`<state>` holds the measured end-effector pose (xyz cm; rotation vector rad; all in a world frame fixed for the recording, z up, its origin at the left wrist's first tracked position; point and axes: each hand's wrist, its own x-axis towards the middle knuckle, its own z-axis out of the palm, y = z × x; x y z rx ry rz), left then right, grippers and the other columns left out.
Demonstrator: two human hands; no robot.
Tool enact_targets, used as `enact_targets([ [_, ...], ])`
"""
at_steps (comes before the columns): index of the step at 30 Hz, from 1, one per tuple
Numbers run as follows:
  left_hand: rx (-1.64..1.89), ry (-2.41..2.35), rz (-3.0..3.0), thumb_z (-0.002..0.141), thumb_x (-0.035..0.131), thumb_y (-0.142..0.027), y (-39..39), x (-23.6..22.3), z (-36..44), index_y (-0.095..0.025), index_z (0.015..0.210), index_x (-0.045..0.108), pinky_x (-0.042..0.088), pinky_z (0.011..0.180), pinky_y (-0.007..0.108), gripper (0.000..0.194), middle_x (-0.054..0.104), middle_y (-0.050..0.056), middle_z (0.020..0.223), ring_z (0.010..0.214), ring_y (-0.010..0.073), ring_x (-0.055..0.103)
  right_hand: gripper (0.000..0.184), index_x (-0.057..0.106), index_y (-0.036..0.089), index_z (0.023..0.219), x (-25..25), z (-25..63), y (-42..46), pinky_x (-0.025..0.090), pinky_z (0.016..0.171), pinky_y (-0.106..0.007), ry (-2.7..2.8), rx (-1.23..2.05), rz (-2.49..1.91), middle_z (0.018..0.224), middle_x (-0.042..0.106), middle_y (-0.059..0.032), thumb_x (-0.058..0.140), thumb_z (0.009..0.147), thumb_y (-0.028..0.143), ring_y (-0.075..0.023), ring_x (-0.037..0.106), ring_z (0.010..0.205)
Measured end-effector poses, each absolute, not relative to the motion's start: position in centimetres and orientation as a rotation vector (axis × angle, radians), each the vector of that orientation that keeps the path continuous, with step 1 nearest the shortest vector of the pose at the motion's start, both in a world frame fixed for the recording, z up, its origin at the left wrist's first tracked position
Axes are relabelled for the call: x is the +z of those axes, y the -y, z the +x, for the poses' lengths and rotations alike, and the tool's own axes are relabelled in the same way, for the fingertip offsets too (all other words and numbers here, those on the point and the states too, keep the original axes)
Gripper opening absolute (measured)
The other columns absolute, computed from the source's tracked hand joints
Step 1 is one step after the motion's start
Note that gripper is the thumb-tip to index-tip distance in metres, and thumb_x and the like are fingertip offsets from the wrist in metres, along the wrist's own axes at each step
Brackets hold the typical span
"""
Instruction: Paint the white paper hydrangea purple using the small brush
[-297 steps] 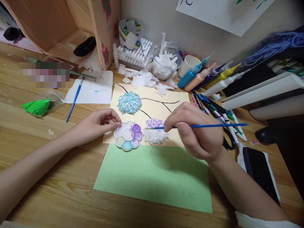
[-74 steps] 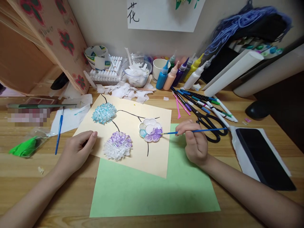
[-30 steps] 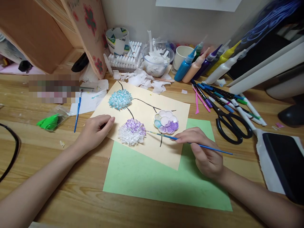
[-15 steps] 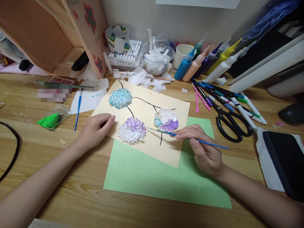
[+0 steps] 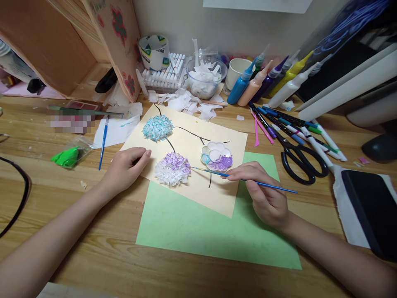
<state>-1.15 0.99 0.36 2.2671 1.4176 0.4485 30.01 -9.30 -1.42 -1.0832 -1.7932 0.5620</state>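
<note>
My right hand (image 5: pixel 266 192) pinches a thin blue paintbrush (image 5: pixel 263 182), whose bristles point left, at the right edge of a ruffled paper flower (image 5: pixel 173 169). That flower is purple on its upper part and white below. Beneath it lies a cream sheet (image 5: pixel 195 194) with black stem lines. My left hand (image 5: pixel 128 167) rests at the sheet's left edge, fingers loosely curled with nothing seen in them. A blue and white ruffled flower (image 5: pixel 157 127) sits farther up the sheet. On its right side is a flower-shaped palette (image 5: pixel 216 156) with purple and pale blue paint.
Under the cream sheet lies green paper (image 5: pixel 217 244). Black scissors (image 5: pixel 304 161) and several pens (image 5: pixel 300 126) lie at the right, near a phone (image 5: pixel 369 207). Paint bottles (image 5: pixel 242 87), a paper cup (image 5: pixel 237 74) and a bowl of paper scraps (image 5: pixel 206 78) stand behind. Another brush (image 5: pixel 104 142) lies left.
The camera view has shifted very slightly. Both hands, the paintbrush and the flowers keep nearly the same positions.
</note>
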Motion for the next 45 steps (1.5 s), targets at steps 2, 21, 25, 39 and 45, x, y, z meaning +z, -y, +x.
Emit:
enact_targets([
  [2, 0.443, -1.417, 2.271, 0.093, 0.040, -0.031, -0.97, 0.37, -1.16, -0.022, 0.057, 0.029, 0.026, 0.055, 0.028, 0.039, 0.034, -0.005, 0.053, 0.051, 0.0127, 0.036, 0.027, 0.064, 0.027, 0.105, -1.43, 29.99, 9.27, 0.046, 0.079, -0.036, 1.816, 0.569, -1.083, 0.094, 0.072, -0.0030, 0.041, 0.095, 0.017, -0.0196, 0.063, 0.090],
  [21, 0.464, -1.393, 2.285, 0.093, 0.041, -0.029, -1.01, 0.35, -1.14, -0.022, 0.058, 0.027, 0.025, 0.054, 0.029, 0.039, 0.033, -0.005, 0.053, 0.050, 0.0124, 0.034, 0.026, 0.064, 0.024, 0.103, -1.27, 29.89, 9.17, 0.045, 0.080, -0.032, 1.836, 0.540, -1.071, 0.095, 0.071, -0.0023, 0.042, 0.093, 0.013, -0.0163, 0.062, 0.091],
  [25, 0.454, -1.390, 2.289, 0.094, 0.041, -0.029, -1.11, 0.39, -1.11, -0.021, 0.057, 0.029, 0.026, 0.054, 0.028, 0.039, 0.034, -0.005, 0.053, 0.051, 0.0123, 0.035, 0.026, 0.063, 0.023, 0.104, -1.33, 29.92, 9.25, 0.045, 0.081, -0.032, 1.855, 0.533, -1.048, 0.095, 0.071, -0.0027, 0.043, 0.093, 0.012, -0.0162, 0.062, 0.092],
  [39, 0.447, -1.397, 2.292, 0.094, 0.041, -0.030, -1.20, 0.26, -1.04, -0.021, 0.057, 0.030, 0.027, 0.054, 0.028, 0.040, 0.035, -0.005, 0.053, 0.051, 0.0125, 0.036, 0.026, 0.064, 0.023, 0.103, -1.15, 29.83, 9.29, 0.046, 0.079, -0.033, 1.874, 0.510, -1.060, 0.094, 0.072, -0.0031, 0.043, 0.092, 0.011, -0.0171, 0.063, 0.090],
  [45, 0.440, -1.405, 2.278, 0.093, 0.040, -0.030, -1.22, 0.32, -1.15, -0.022, 0.057, 0.029, 0.027, 0.055, 0.029, 0.039, 0.034, -0.005, 0.053, 0.051, 0.0128, 0.036, 0.027, 0.067, 0.024, 0.086, -1.79, 30.37, 8.68, 0.042, 0.068, -0.038, 1.537, 0.283, -1.021, 0.077, 0.069, -0.0030, 0.041, 0.091, 0.020, -0.0205, 0.060, 0.072],
])
